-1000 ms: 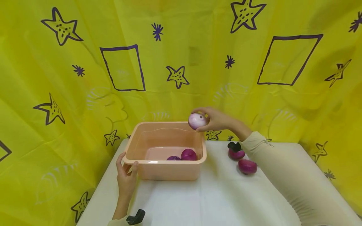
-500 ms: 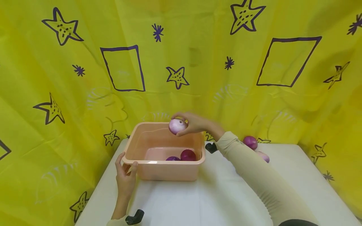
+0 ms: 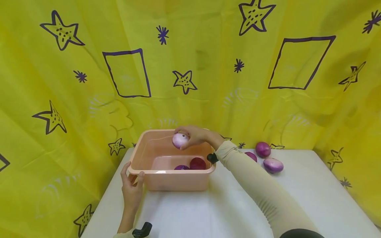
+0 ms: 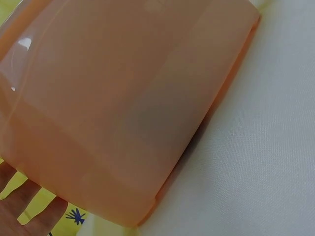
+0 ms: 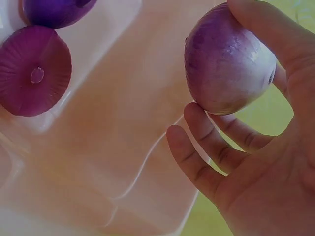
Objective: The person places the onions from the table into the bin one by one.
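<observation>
A pale purple-and-white onion [image 3: 180, 141] is pinched between the thumb and fingers of my right hand [image 3: 194, 136], over the opening of a peach plastic tub [image 3: 175, 181]. The right wrist view shows this onion [image 5: 229, 61] close up, thumb on one side and fingertips on the other. Inside the tub lie two darker onions, a magenta one [image 3: 197, 163] and a purple one [image 3: 182, 167] partly hidden by the front wall. My left hand [image 3: 132, 191] grips the tub's front left corner, thumb at the front rim. In the left wrist view its fingers [image 4: 29, 206] show beside the tub wall.
To the right on the white table [image 3: 238, 205] sit a magenta onion [image 3: 263, 149], a paler onion [image 3: 273, 165] and another onion [image 3: 251, 156] partly covered by my right sleeve. A yellow patterned curtain [image 3: 208, 109] hangs right behind the table.
My right hand has carried the pale onion leftward from the tub's right rim, then lowered it over the opening. The onions on the right came into view. The left hand stays at the corner.
</observation>
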Demonstrator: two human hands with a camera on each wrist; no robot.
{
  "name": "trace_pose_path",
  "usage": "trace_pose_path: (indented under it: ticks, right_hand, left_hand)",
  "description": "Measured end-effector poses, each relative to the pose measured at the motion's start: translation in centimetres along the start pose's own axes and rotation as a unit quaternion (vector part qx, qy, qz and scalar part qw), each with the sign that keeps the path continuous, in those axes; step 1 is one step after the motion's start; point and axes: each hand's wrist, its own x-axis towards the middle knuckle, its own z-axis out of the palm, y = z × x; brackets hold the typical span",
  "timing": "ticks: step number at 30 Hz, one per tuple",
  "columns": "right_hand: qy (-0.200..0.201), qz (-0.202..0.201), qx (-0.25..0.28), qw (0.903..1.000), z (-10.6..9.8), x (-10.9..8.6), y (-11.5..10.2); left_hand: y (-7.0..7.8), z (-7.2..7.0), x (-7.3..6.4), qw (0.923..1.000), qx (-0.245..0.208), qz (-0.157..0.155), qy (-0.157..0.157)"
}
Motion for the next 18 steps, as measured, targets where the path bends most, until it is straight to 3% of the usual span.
trace_pose_path:
  ticks: [18]
  right_hand:
    - [-0.023,0.003,0.025,0.9994,-0.22,-0.61,-0.67]
  left_hand:
    - [0.04,0.09,-0.05,0.9999,0.013,0.004,0.003]
